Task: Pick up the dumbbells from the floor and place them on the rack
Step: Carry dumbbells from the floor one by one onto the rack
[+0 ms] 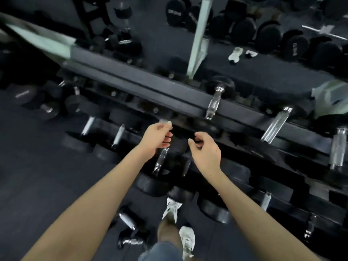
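A black tiered dumbbell rack point(235, 112) runs across the view, holding several black dumbbells with chrome handles. My left hand point(155, 137) and my right hand point(206, 151) hover over the rack's middle tier, fingers loosely curled and apart, holding nothing. Just below and between them a dumbbell point(160, 162) rests on the rack. Two small dumbbells lie on the dark floor by my feet, one point(128, 221) behind the other point(131, 242).
My white shoes point(186, 240) stand on the floor close to the rack's lowest tier. A mirror behind the rack shows more dumbbells point(293, 44). More dumbbells point(49, 108) sit at the left end. Open dark floor point(37, 176) lies to the left.
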